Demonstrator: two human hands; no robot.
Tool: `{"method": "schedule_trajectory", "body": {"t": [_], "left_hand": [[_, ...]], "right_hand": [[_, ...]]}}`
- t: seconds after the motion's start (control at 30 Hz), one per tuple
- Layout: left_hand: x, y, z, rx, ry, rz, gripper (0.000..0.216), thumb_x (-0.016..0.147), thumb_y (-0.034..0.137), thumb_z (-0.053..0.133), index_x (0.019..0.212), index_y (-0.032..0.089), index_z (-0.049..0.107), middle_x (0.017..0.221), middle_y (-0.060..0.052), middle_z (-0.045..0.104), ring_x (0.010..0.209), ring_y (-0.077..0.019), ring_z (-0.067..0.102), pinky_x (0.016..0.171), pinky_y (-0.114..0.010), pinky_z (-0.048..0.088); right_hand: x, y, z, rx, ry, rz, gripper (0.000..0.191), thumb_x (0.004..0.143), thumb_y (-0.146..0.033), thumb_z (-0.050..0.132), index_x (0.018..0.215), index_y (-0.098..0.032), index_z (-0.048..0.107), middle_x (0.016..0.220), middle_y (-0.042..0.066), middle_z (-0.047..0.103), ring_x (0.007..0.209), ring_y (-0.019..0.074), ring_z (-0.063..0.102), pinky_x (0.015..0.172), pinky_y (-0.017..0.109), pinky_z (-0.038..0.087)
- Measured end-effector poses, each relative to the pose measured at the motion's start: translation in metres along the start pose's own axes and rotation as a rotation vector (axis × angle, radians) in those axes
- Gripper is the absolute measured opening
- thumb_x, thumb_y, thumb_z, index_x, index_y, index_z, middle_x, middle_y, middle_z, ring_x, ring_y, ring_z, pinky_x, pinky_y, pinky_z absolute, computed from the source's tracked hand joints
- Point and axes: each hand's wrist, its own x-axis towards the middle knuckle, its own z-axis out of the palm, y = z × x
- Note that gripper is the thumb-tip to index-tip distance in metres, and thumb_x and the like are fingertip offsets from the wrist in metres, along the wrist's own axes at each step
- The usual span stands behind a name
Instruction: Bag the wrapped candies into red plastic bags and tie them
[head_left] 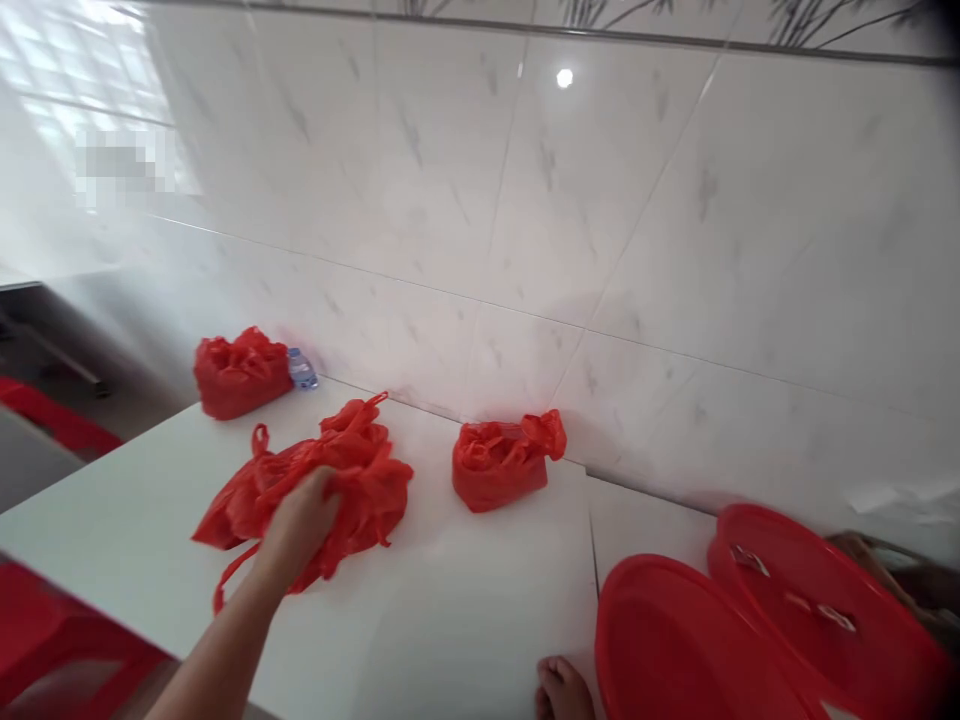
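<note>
My left hand [307,515] reaches from the lower left onto a heap of crumpled red plastic bags [375,480] on the white table. Its fingers are closed on the thin plastic, their tips partly sunk in the folds. Loose bag handles stick out at the top and lower left of the heap. At the bottom edge, beside a red basin [667,640], my right hand [562,688] shows only in part. Its fingers are curled in, and I see nothing in them.
A filled red bag [499,480] stands right of the heap, another filled red bag [240,380] at the far left corner beside a small plastic bottle [302,370]. Behind the table [442,610] rises a tiled wall [420,200]. A second red basin [810,600] holds small packets.
</note>
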Motion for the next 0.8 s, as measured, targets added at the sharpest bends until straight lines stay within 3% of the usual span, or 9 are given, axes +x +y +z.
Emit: {"method": "schedule_trajectory", "body": {"t": [0.07,0.13,0.23,0.33,0.43,0.5,0.6,0.7,0.8], "left_hand": [[0.009,-0.009,0.000,0.152,0.261,0.040,0.040,0.086,0.023,0.040,0.125,0.022,0.047,0.139,-0.009,0.048,0.127,-0.0304,0.044,0.098,-0.045,0.041],[0.012,-0.016,0.016,0.249,0.350,0.164,0.051,0.086,0.021,0.042,0.137,0.023,0.039,0.154,-0.008,0.030,0.141,-0.0308,0.026,0.108,-0.048,0.031],[0.013,-0.032,0.059,0.381,0.122,0.254,0.051,0.086,0.025,0.046,0.137,0.024,0.046,0.157,-0.008,0.026,0.144,-0.0328,0.015,0.111,-0.053,0.025],[0.018,-0.059,0.098,0.451,-0.118,0.047,0.043,0.088,0.026,0.040,0.127,0.021,0.058,0.156,-0.009,0.027,0.142,-0.0386,0.018,0.104,-0.060,0.029],[0.028,-0.072,0.116,0.435,-0.167,-0.081,0.042,0.086,0.022,0.039,0.121,0.020,0.061,0.157,-0.010,0.024,0.141,-0.0419,0.020,0.099,-0.062,0.034],[0.034,-0.063,0.117,0.419,-0.145,-0.151,0.044,0.082,0.018,0.041,0.122,0.017,0.059,0.156,-0.014,0.026,0.141,-0.0430,0.017,0.099,-0.067,0.031],[0.042,-0.027,0.112,0.353,0.021,-0.144,0.050,0.082,0.018,0.040,0.131,0.011,0.048,0.153,-0.020,0.027,0.143,-0.0423,0.011,0.100,-0.070,0.028],[0.049,0.017,0.116,0.253,0.215,0.164,0.045,0.087,0.025,0.042,0.130,0.011,0.048,0.153,-0.020,0.028,0.145,-0.0361,0.012,0.109,-0.059,0.027],[0.054,0.056,0.135,0.152,0.183,0.504,0.038,0.089,0.029,0.046,0.123,0.015,0.055,0.150,-0.017,0.034,0.145,-0.0320,0.016,0.112,-0.050,0.028]], "right_hand": [[0.001,-0.001,0.001,0.069,0.005,0.058,0.025,0.060,-0.051,0.051,0.058,-0.026,0.050,0.046,-0.001,0.049,0.044,0.0173,0.049,0.046,0.029,0.033],[0.001,-0.001,0.001,0.078,0.014,0.068,0.025,0.060,-0.050,0.051,0.061,-0.026,0.049,0.048,-0.001,0.050,0.045,0.0162,0.048,0.047,0.028,0.030],[0.003,0.003,0.001,0.068,0.004,0.104,0.026,0.060,-0.050,0.050,0.064,-0.025,0.049,0.049,-0.001,0.050,0.046,0.0147,0.046,0.047,0.026,0.028],[0.008,0.010,0.002,0.078,0.006,0.131,0.026,0.059,-0.049,0.048,0.066,-0.024,0.049,0.049,-0.002,0.049,0.044,0.0131,0.044,0.046,0.025,0.025],[0.014,0.019,0.005,0.077,0.031,0.131,0.025,0.061,-0.047,0.046,0.066,-0.023,0.048,0.048,-0.002,0.049,0.043,0.0125,0.043,0.044,0.025,0.022],[0.017,0.021,0.008,0.069,0.033,0.169,0.022,0.062,-0.046,0.048,0.065,-0.024,0.048,0.047,-0.003,0.048,0.042,0.0124,0.043,0.044,0.025,0.021],[0.024,0.008,0.010,0.028,0.018,0.234,0.020,0.063,-0.043,0.051,0.063,-0.024,0.046,0.045,-0.004,0.045,0.040,0.0119,0.042,0.043,0.025,0.021],[0.039,-0.035,0.005,0.002,-0.004,0.091,0.023,0.071,-0.046,0.049,0.066,-0.023,0.048,0.050,-0.003,0.048,0.043,0.0125,0.043,0.042,0.025,0.023],[0.065,-0.105,-0.013,-0.042,0.054,-0.129,0.027,0.078,-0.047,0.044,0.076,-0.022,0.055,0.058,-0.001,0.053,0.052,0.0153,0.051,0.048,0.027,0.034]]}}
